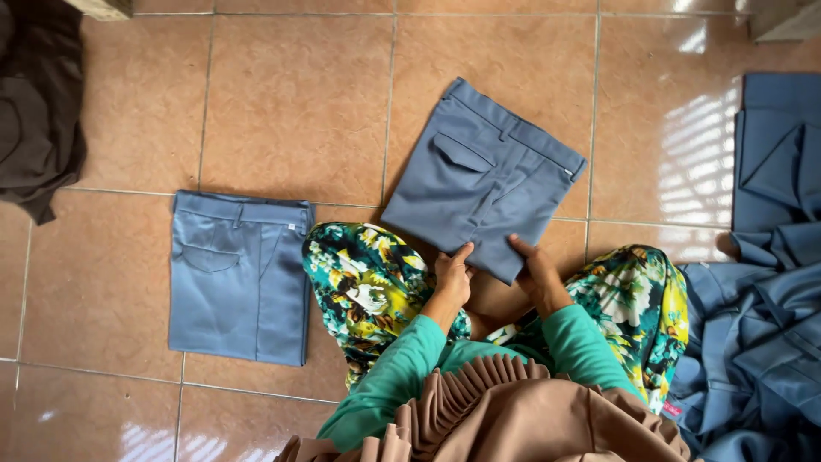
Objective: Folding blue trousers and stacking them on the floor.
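Head view: a person sits on a tan tiled floor [299, 103], looking down at their own hands.
Landmark: folded grey-blue trousers [483, 175], lying tilted on the tiles just ahead of the knees.
Left hand [451, 274]: at the trousers' near edge, thumb on top of the cloth, fingers curled under; a light pinch.
Right hand [537, 269]: at the same near edge, just right of the other hand, thumb on top, gripping the corner.
Second folded trousers [238, 278]: left of the landmark, flat, apart from it.
Blue cloth pile [770, 282]: right of the landmark, loose and rumpled.
Dark brown cloth [38, 111]: far left, well apart.
Floral trouser legs [368, 282]: just below the landmark.
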